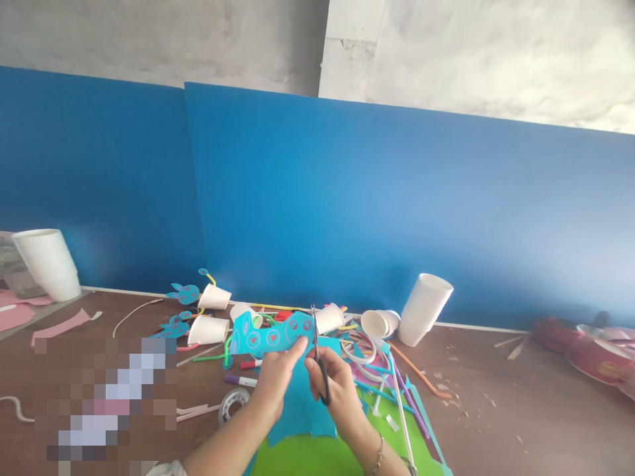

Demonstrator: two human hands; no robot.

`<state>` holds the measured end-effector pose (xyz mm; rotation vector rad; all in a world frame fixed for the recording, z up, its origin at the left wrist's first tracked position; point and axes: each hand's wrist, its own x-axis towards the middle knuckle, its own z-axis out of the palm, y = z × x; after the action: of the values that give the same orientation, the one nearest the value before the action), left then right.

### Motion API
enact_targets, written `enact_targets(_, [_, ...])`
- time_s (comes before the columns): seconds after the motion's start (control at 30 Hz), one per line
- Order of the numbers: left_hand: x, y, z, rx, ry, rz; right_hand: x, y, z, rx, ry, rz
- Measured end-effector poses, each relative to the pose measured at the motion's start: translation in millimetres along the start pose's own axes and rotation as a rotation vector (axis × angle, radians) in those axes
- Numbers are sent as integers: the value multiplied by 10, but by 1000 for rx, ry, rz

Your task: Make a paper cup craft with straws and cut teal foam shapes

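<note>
Forearms point(225, 428) reach in from six o'clock above a green sheet point(288, 457), with a bracelet point(380, 455) at the right wrist. Taking the hands as the dial's centre, the left hand point(278, 371) pinches a blue paper piece point(272, 338) drawn with hearts and a face, lying toward ten o'clock; its thumb is on top, likely to keep the paper flat and steady. Just beside it, the right hand point(340, 389) is closed round black-handled scissors point(325, 383), tips toward twelve, probably so the blades can follow the paper's right edge clear of that thumb. Whether the blades are parted, I cannot tell. Tipped cups point(208, 329) lie at ten, a tape roll point(227, 402) at eight and a cup stack point(425, 309) at two. Tangled straws point(367, 359) crowd two to three o'clock, and a blue panel point(372, 198) blocks twelve.
</note>
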<state>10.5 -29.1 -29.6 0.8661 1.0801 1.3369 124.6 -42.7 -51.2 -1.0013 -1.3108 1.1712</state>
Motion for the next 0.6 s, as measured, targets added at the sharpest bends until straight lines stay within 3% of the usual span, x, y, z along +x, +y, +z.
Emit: enact_targets(0.6, [68,-8,-61,9,-42,31,46,23,-55,-1,-57,12])
